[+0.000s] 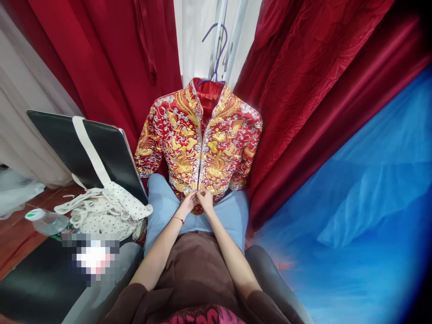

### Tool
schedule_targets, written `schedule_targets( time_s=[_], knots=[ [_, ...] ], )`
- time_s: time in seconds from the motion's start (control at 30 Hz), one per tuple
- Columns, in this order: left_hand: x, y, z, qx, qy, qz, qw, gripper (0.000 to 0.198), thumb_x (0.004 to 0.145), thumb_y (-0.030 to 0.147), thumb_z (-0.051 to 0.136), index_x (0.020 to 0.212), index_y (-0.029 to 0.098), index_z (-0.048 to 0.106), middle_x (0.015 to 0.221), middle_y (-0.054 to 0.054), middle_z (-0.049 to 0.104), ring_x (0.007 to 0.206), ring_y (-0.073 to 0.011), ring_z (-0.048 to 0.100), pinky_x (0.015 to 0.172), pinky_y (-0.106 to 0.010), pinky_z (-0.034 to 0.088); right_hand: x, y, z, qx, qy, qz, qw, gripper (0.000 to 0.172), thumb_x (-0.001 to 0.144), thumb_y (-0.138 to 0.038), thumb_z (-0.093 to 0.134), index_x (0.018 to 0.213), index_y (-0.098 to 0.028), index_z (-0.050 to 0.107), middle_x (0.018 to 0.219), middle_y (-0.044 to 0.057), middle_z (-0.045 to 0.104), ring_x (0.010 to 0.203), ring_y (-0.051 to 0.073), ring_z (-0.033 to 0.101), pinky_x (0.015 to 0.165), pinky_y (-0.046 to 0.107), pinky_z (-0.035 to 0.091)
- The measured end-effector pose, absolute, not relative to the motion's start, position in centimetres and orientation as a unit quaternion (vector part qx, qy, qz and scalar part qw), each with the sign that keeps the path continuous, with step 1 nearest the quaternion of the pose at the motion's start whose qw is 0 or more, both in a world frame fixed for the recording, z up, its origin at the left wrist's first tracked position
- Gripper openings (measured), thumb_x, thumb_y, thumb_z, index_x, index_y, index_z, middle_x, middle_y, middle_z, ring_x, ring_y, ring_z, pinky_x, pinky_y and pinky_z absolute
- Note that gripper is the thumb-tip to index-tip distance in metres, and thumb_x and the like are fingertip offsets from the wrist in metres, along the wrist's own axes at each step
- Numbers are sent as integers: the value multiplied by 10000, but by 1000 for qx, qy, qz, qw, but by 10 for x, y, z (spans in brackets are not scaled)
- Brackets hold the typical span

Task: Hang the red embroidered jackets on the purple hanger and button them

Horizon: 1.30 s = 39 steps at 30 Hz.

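Note:
A red jacket (184,139) with dense gold and silver embroidery hangs upright in front of me on a purple hanger (225,42). Its stand collar is open at the top, and its lower part rests between my knees. My left hand (189,202) and my right hand (205,199) meet at the bottom of the front opening. Both have their fingers pinched on the jacket's front edges, close together. The small part between the fingertips is too hidden to make out.
A black chair (60,139) stands at the left, with a white dotted cloth bag (101,211) on it. Beside the bag lies a plastic bottle (47,222). Red curtains (111,58) hang behind on both sides. Blue fabric (354,216) spreads at the right.

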State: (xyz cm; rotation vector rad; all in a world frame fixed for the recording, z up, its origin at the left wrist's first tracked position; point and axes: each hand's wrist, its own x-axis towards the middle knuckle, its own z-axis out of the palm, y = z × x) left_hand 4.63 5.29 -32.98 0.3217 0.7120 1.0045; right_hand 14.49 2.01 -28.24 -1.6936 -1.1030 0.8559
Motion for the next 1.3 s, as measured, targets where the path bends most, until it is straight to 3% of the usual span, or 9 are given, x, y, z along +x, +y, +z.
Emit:
schedule_targets(
  time_s=[0.17,0.3,0.4,0.6,0.8,1.17,1.3],
  knots=[
    [48,52,-330,149,328,467,808,69,844,101,635,811,145,677,759,-40,712,701,-114,664,727,-210,521,145,21,-281,-691,-433,361,454,115,768,-279,595,670,-220,595,671,-1,675,652,141,617,649,221,471],
    [50,51,-331,160,321,470,806,183,827,151,701,677,157,596,509,42,521,476,-80,495,547,-201,435,138,26,-278,-665,-405,449,439,213,781,-214,551,569,-197,562,500,-1,594,467,119,530,529,212,439],
    [50,51,-330,167,313,474,806,245,819,156,714,637,160,550,478,61,443,442,-66,421,484,-197,361,136,29,-275,-634,-377,511,441,254,789,-160,512,541,-180,562,442,-7,555,387,94,462,467,197,401],
    [50,51,-328,168,311,476,805,159,815,130,708,708,140,591,531,52,481,487,-66,444,515,-193,364,137,26,-267,-588,-334,560,479,230,816,-196,575,590,-164,594,490,6,617,391,72,468,416,163,334],
    [50,49,-324,173,310,472,807,233,818,165,720,665,155,545,518,64,424,485,-71,404,561,-211,384,135,23,-262,-560,-307,583,502,264,852,-314,620,642,-156,642,497,9,619,404,74,483,401,165,318],
    [51,45,-323,196,309,488,792,234,766,156,736,640,150,538,519,65,438,501,-76,425,552,-225,352,138,18,-263,-552,-275,600,509,159,765,-249,652,660,-133,676,473,-19,601,404,58,458,418,151,274],
    [53,44,-322,185,330,519,766,198,720,99,745,651,137,563,558,56,517,537,-62,487,598,-201,383,135,23,-255,-559,-252,610,502,140,737,-177,623,605,-135,647,442,-21,568,387,56,428,415,157,278]
  ],
)
